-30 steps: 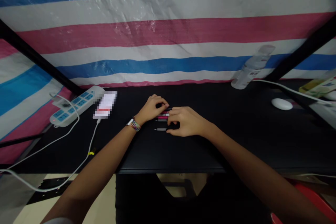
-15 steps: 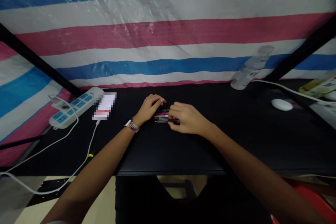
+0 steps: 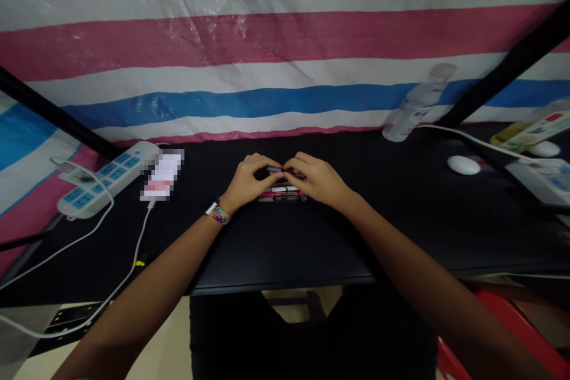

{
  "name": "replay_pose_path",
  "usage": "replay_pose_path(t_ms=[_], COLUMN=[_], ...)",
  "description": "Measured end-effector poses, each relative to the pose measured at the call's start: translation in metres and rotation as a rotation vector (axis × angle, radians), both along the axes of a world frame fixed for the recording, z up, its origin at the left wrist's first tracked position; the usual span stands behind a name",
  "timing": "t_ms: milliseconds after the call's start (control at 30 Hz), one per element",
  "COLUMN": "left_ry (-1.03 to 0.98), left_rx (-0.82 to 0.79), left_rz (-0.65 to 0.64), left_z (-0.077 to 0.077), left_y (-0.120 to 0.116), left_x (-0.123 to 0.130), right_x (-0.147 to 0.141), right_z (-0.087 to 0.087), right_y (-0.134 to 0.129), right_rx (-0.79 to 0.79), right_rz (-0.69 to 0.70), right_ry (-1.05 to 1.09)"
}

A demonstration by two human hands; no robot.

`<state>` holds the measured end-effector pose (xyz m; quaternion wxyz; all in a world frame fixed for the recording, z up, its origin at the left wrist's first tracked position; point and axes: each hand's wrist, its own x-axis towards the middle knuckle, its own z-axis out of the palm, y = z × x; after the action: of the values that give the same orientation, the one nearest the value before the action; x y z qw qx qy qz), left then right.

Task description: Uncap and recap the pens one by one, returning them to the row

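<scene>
Remotely, I see on the black table (image 3: 285, 255) pens (image 3: 284, 189) lying side by side between the left hand (image 3: 248, 181) and right hand (image 3: 324, 180), fingertips close together though I cannot tell whether either grips one, with a clear bottle (image 3: 412, 110) farther back near the striped sheet (image 3: 267, 38).

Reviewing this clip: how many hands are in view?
2: the left hand, above a multicoloured wristband, at the left side of the pens, and the right hand at their right side. No other hand shows.
</scene>
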<state>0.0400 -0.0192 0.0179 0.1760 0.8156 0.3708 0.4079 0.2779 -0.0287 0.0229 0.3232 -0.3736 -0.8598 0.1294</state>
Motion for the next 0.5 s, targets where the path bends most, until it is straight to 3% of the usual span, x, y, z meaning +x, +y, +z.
replay_pose_path(t_ms=[167, 333, 500], left_ry=[-0.101, -0.181, -0.222], left_rx=[0.017, 0.021, -0.041], left_rz=[0.059, 0.131, 0.168], left_z=[-0.002, -0.007, -0.011], left_y=[0.004, 0.009, 0.011], left_x=[-0.002, -0.005, -0.006], right_x=[0.009, 0.014, 0.012], right_z=[-0.006, -0.007, -0.010], right_y=[0.022, 0.034, 0.034], right_rx=[-0.297, -0.658, -0.754], right_rz=[-0.099, -0.071, -0.048], right_ry=[0.395, 0.762, 0.887])
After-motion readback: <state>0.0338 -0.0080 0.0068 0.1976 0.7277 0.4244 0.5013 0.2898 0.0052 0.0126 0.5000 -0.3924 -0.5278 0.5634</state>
